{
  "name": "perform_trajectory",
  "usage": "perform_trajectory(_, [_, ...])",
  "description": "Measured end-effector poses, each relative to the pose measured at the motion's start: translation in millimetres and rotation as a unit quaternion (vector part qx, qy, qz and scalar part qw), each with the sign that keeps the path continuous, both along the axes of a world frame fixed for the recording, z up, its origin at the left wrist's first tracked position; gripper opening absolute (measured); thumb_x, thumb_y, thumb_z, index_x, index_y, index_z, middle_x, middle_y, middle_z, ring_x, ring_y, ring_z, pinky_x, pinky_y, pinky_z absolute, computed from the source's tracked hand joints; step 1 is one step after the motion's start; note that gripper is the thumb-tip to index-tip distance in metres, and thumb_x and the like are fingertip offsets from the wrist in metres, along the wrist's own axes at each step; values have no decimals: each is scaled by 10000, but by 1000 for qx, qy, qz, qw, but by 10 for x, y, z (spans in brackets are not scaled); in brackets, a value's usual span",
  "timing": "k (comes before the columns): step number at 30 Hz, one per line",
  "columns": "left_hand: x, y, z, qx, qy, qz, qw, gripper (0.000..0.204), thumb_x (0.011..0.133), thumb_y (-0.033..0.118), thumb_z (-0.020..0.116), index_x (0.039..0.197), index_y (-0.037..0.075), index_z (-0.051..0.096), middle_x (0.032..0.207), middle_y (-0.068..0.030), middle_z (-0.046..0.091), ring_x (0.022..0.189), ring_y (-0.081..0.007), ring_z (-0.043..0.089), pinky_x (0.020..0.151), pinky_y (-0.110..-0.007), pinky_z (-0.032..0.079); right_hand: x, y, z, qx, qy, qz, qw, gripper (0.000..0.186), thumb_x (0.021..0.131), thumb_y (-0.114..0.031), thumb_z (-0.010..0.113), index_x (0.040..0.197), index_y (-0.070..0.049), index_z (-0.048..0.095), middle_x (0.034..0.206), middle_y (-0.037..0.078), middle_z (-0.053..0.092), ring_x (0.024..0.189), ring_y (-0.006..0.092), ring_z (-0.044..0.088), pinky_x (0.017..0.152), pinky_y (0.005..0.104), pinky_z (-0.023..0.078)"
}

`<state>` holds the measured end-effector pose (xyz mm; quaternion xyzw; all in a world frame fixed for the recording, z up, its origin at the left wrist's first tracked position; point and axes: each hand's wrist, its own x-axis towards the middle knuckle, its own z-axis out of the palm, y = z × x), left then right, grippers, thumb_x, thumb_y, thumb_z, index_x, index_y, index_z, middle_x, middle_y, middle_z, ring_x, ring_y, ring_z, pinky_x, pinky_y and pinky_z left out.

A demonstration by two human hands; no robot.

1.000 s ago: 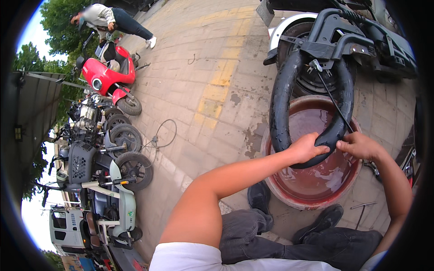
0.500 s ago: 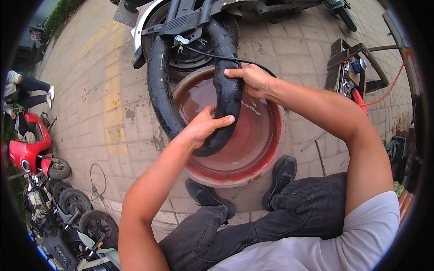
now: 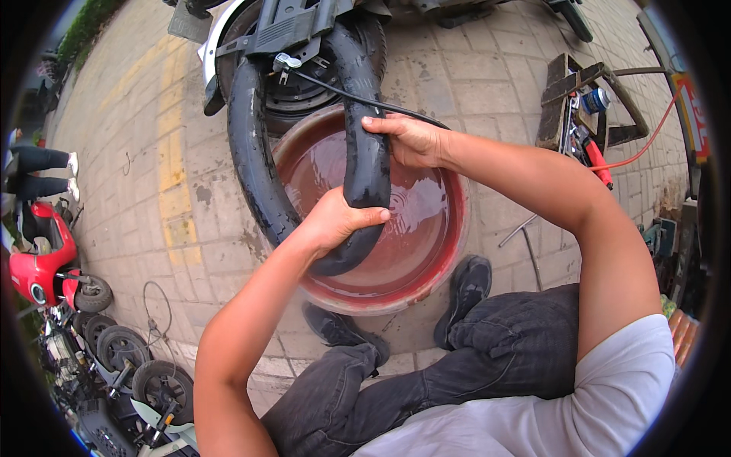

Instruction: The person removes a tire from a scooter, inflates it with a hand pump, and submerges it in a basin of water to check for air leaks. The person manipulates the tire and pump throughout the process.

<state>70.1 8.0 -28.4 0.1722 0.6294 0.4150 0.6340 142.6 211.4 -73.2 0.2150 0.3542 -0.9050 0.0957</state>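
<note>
A black, inflated inner tube (image 3: pixel 255 156) with wet patches bends in a long loop over a red basin (image 3: pixel 455 247) of water. My left hand (image 3: pixel 340 221) is closed round the tube's near bend, thumb across the top and fingers hidden underneath. Higher up on the same right-hand limb, my right hand (image 3: pixel 413 140) grips it, with the thumb on top and the other fingers behind. The upper part of the tube runs up to a parked scooter's wheel (image 3: pixel 301 99). A metal air fitting (image 3: pixel 286 61) on a black hose (image 3: pixel 403 112) sits between the two limbs.
On the right lies an open tool carrier (image 3: pixel 582 107) with a red-handled tool (image 3: pixel 597 161). A metal T-shaped bar (image 3: pixel 527 242) rests on the paving beside my shoe. Scooter wheels (image 3: pixel 161 385) and a red scooter (image 3: pixel 49 255) stand left, near a person's legs (image 3: pixel 44 171).
The view has shifted, so most things sit a little further left. My left fingers have slipped out of sight beneath the tube. Ring-shaped ripples now show on the water.
</note>
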Motion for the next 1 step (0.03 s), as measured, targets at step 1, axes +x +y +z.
perform_trajectory(1, [18, -60, -35, 13, 40, 14, 999, 517, 746, 229, 856, 1148, 23, 606, 1028, -61, 658, 942, -165, 618, 866, -300, 496, -20, -17, 24, 0, 4, 2, 1000, 402, 892, -297, 707, 1194, -59, 586, 1131, 96, 641, 1095, 218, 589, 1047, 424, 420])
